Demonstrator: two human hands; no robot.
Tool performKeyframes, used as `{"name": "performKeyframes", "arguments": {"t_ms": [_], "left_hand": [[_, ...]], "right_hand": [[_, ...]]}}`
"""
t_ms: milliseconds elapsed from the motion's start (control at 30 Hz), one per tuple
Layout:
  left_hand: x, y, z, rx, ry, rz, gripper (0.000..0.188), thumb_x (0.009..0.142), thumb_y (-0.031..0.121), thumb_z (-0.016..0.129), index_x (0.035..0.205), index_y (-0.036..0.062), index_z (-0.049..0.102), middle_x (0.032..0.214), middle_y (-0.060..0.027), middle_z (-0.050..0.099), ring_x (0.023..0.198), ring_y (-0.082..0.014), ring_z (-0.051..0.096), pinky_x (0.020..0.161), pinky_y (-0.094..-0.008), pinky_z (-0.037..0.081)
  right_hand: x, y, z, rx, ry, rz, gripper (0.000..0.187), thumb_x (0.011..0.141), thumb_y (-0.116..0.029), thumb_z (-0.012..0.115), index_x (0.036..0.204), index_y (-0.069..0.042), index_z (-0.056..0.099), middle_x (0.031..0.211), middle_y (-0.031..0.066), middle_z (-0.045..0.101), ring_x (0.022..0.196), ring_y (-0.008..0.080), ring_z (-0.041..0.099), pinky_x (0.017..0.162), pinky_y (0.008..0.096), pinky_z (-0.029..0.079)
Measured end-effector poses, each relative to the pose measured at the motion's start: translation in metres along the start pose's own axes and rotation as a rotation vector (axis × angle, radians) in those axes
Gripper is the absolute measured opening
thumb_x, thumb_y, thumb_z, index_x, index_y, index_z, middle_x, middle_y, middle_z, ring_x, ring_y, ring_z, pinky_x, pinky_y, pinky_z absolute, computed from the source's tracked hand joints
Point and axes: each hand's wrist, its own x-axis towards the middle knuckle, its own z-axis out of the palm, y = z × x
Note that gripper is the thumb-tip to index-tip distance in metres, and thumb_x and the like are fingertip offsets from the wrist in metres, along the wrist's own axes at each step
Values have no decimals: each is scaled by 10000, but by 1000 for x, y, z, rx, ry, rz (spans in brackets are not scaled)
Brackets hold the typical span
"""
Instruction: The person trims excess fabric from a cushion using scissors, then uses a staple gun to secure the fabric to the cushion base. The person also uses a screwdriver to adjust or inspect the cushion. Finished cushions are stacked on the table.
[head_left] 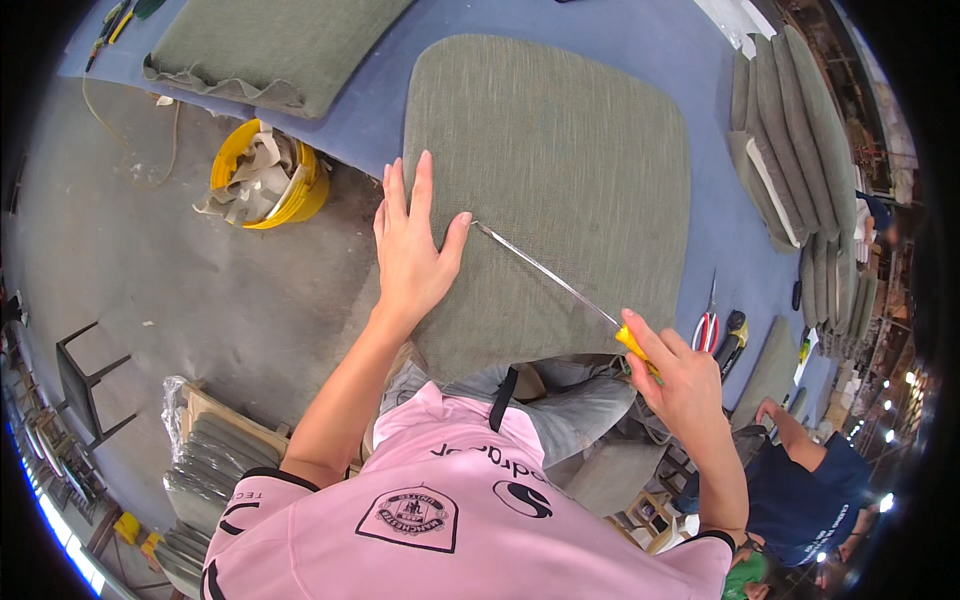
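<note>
A grey-green upholstered chair cushion with rounded corners lies in front of me, partly on the blue-covered table. My left hand rests on its left edge, fingers stretched forward and thumb out to the side. In my right hand, at the near right of the cushion, is the yellow handle of a long-shafted screwdriver. The shaft slants across the fabric toward the left. Its tip is at the cloth just beside my left thumb; whether it presses into the fabric I cannot tell.
A yellow bucket of fabric scraps stands on the floor to the left. Another cushion lies at the far left. Red-handled snips and a black-and-yellow tool lie right, near stacked cushions. A person in dark blue works at right.
</note>
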Motion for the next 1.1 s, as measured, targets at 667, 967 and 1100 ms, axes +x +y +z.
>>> {"name": "performKeyframes", "arguments": {"t_ms": [667,967,1100], "left_hand": [[-2,-1,-2,64,-23,40,803,1057,249,672,1727,78,264,1723,-374,235,1591,-523,295,1273,-569,260],[-2,2,-2,14,4,33,823,1029,246,709,1726,117,292,1720,-368,262,1578,-511,336,1262,-563,296],[0,5,-5,-3,-22,-12,827,1025,229,706,1729,123,287,1734,-355,236,1570,-523,340,1262,-562,303]], "right_hand": [[-15,-22,54,78,147,95,573,949,-270,806,1500,-283,648,789,33,564,517,252,617,478,398,531],[7,3,-2,9,-1,1,546,962,-272,792,1488,-270,645,803,41,616,521,280,638,479,421,527],[14,6,-2,-80,-26,-4,546,957,-269,799,1482,-278,652,799,36,596,510,256,627,465,403,505]]}}
